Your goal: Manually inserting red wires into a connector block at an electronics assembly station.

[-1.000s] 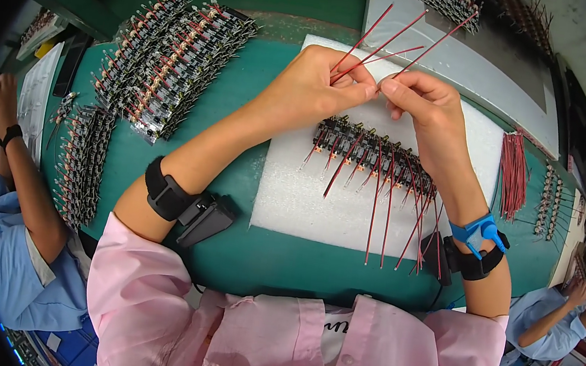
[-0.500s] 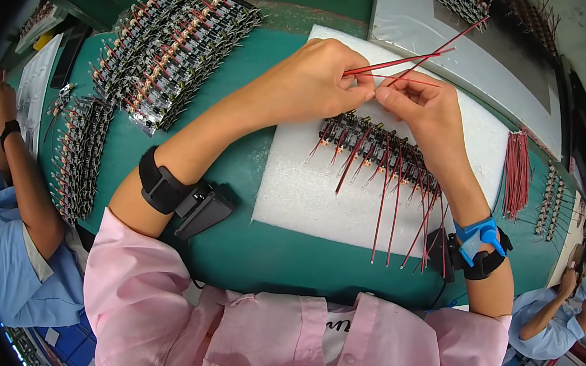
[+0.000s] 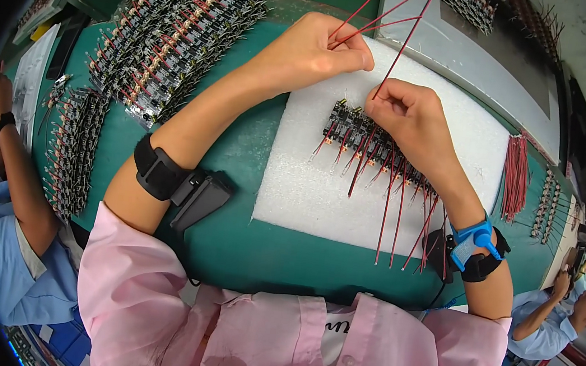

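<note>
Over the far part of a white foam sheet (image 3: 313, 196), my left hand (image 3: 326, 49) is closed around several thin red wires (image 3: 387, 11) that fan out to the upper right. My right hand (image 3: 412, 121) pinches one long red-and-black wire (image 3: 398, 56), which stands up past the fingertips. Just below that hand, a row of small black circuit boards (image 3: 346, 128) lies on the foam, partly covered by the hand. Wires (image 3: 397, 224) trail from several boards toward me; the ones on the right are long and hang past the foam's near edge.
At the left, finished-looking rows of boards (image 3: 170, 53) and another stack (image 3: 74, 151) cover the green table (image 3: 276, 264). A bundle of red wires (image 3: 515, 179) lies right of the foam. A grey box (image 3: 480, 67) stands behind. Co-workers (image 3: 26, 239) sit on both sides.
My hands have drawn apart. The left went up and left with its wires; the right came down toward the row of boards, a single wire now upright in its pinch.
</note>
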{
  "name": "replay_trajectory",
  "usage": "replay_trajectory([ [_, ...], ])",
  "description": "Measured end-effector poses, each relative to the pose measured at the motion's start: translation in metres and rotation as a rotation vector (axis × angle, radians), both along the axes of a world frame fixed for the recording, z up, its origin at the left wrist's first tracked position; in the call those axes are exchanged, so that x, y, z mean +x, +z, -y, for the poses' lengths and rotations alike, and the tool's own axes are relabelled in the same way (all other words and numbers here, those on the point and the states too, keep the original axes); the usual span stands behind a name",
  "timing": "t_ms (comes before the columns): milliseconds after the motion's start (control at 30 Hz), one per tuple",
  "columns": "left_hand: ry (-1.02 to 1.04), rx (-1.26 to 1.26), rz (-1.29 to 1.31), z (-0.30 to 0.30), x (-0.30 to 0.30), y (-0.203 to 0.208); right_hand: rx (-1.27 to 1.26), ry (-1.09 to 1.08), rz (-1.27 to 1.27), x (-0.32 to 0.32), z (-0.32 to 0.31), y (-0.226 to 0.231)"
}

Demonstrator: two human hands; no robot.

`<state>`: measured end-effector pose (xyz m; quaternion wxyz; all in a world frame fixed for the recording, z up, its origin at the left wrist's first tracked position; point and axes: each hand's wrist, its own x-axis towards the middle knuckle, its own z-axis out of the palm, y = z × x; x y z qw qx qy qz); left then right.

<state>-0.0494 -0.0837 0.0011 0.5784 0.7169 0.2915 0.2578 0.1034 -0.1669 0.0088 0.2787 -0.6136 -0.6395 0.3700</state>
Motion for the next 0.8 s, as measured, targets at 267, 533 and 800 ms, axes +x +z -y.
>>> replay_trajectory([
  [267,-0.005,0.022,-0.061,-0.001,0.000,0.002,-0.021,0.026,0.033,0.002,-0.001,-0.001],
  [533,0.018,-0.157,0.067,-0.008,0.001,-0.010,-0.028,0.079,0.014,0.006,-0.006,-0.005],
  [800,0.027,-0.077,0.040,-0.005,0.000,-0.006,0.029,0.115,0.087,0.003,-0.003,-0.002],
])
